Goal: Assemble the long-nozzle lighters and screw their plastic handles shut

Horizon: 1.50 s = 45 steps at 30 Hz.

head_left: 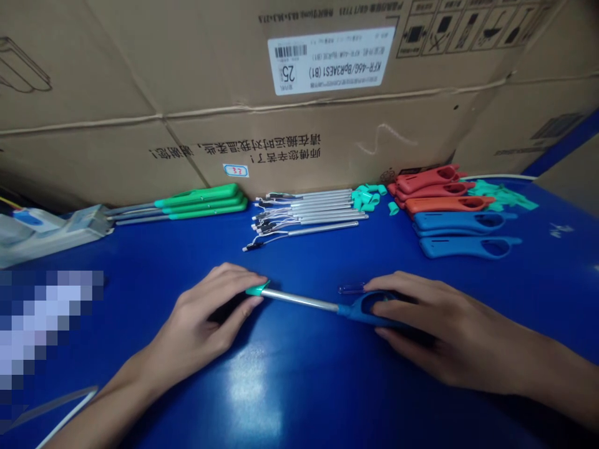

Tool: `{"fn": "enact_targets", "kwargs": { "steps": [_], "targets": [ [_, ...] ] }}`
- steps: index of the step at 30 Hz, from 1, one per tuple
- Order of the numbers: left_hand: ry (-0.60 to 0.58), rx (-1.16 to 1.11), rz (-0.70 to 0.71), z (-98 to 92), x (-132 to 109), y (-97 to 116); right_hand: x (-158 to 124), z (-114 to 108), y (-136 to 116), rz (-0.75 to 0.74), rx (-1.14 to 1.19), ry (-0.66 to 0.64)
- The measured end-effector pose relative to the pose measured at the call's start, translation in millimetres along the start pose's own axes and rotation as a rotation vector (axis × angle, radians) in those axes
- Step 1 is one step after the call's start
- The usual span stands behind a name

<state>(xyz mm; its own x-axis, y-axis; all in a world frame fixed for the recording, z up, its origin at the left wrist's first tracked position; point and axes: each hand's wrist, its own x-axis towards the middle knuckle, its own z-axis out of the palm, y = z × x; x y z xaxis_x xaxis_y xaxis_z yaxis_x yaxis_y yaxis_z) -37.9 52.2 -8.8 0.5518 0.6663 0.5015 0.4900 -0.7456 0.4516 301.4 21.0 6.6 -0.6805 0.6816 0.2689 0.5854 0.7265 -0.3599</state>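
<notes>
The green cap (257,290) is being pinched by the left hand (213,312) and the blue handle (362,310) gripped by the right hand (421,321) — the long lighter (299,300) is being held flat against the blue table (299,386), near loose metal tubes (309,212).

Head-worn view, forward and down; close above left hand (213,312), right hand (423,324), blue table (299,399); cardboard boxes (140,75) behind

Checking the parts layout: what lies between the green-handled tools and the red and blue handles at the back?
In the head view: a bundle of metal tubes with wires, and green caps.
</notes>
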Motion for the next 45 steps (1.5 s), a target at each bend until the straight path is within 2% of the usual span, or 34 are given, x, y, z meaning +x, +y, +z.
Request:
{"fn": "enact_targets", "kwargs": {
  "steps": [9,16,23,27,37,45],
  "targets": [
    [0.031,-0.061,0.007,1.8,0.9,-1.1,-0.9,-1.4,-1.1,-0.042,-0.007,-0.019],
    [0.045,-0.083,0.054,2.2,0.0,1.4,-2.4,3.0,7.9,-0.071,-0.03,0.0],
    [0.07,-0.177,-0.013,2.1,-0.5,2.7,-3.9,2.4,9.2,-0.096,-0.057,0.006],
    [0.098,-0.169,0.036,1.1,0.5,3.2,-4.1,0.0,5.9,-0.126,-0.082,0.04],
    [0.117,-0.154,0.11,1.0,2.9,6.0,-3.2,-5.1,0.7,-0.079,-0.02,-0.016],
    [0.085,-0.182,0.03,6.7,2.5,14.8,-0.5,-2.1,-3.3,-0.118,0.046,0.003]
  ]
}}
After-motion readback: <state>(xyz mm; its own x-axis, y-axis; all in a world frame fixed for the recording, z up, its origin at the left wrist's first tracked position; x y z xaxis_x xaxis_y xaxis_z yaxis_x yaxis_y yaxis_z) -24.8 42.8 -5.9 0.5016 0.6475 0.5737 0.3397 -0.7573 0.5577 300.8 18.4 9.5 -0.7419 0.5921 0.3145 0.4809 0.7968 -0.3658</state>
